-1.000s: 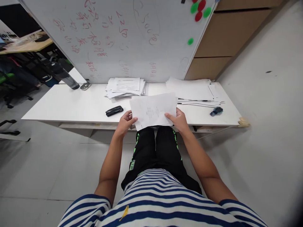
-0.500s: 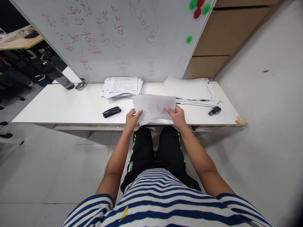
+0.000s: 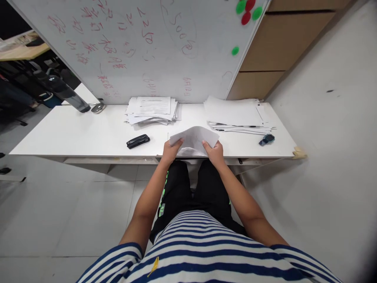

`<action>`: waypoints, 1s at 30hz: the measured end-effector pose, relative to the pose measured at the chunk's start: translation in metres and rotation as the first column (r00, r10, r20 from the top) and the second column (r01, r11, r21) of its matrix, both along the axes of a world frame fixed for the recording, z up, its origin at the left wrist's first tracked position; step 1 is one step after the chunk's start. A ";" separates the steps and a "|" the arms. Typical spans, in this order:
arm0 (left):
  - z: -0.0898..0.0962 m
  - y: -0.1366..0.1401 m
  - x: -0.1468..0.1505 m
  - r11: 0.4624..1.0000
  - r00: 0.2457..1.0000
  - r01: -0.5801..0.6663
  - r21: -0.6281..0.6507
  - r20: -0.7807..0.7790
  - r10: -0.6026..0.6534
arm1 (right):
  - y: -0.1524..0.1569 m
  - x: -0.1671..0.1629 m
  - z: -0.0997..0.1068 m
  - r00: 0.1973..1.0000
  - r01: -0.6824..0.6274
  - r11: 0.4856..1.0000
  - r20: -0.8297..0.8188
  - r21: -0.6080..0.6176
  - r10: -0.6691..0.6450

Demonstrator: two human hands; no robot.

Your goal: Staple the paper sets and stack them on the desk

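Note:
Between my two hands, at the front edge of the white desk, several sheets of paper (image 3: 194,136) bow upward in the middle. My left hand (image 3: 171,149) grips their left side, thumb on top. On the right side my right hand (image 3: 215,152) pinches them in the same way. Faint print shows on the top sheet. To the left of my left hand a black stapler (image 3: 138,141) lies on the desk. Behind the held sheets are a stack of printed papers (image 3: 153,108) on the left and another paper pile (image 3: 235,112) on the right.
A whiteboard (image 3: 165,47) with red writing and round magnets stands behind the desk (image 3: 73,133). At the desk's left end are a dark water bottle (image 3: 68,92) and a mouse (image 3: 98,108). A dark wristwatch-like item (image 3: 266,140) lies near the right end, by the wall (image 3: 330,129).
The held sheets have come down towards the desk edge and now bend into an arch, where they were flatter and more upright. My hands have moved slightly closer together and lower.

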State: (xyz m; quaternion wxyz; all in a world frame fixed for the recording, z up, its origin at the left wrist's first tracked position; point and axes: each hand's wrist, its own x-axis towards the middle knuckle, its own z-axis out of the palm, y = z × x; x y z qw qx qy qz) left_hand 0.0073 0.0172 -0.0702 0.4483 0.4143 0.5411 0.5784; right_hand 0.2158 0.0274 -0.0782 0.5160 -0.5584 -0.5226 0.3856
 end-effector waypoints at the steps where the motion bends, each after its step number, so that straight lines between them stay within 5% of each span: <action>1: -0.001 -0.002 0.003 1.000 1.000 0.008 0.017 -0.008 -0.007 | -0.003 -0.001 -0.001 1.000 0.007 1.000 0.006 0.023 -0.007; 14: -0.002 -0.016 0.006 0.997 0.997 -0.071 -0.016 0.013 0.071 | -0.023 0.003 -0.026 0.998 0.038 0.999 0.048 -0.032 -0.036; 18: 0.011 -0.035 -0.009 0.991 0.999 0.050 -0.127 0.014 -0.048 | -0.050 0.020 -0.019 0.996 -0.051 0.999 0.072 0.004 0.051; 24: 0.007 -0.052 -0.033 0.892 0.975 0.222 -0.394 0.071 -0.211 | -0.084 0.030 -0.028 0.985 -0.174 0.953 -0.055 -0.248 0.166; 27: 0.004 -0.050 -0.047 0.900 0.978 0.181 -0.395 -0.027 -0.209 | -0.094 0.025 -0.042 0.986 -0.156 0.942 -0.108 -0.296 0.129; 30: 0.010 -0.037 -0.078 0.975 0.943 -0.029 -0.218 -0.330 -0.045 | -0.101 0.019 -0.051 0.976 -0.151 0.937 -0.198 -0.315 0.090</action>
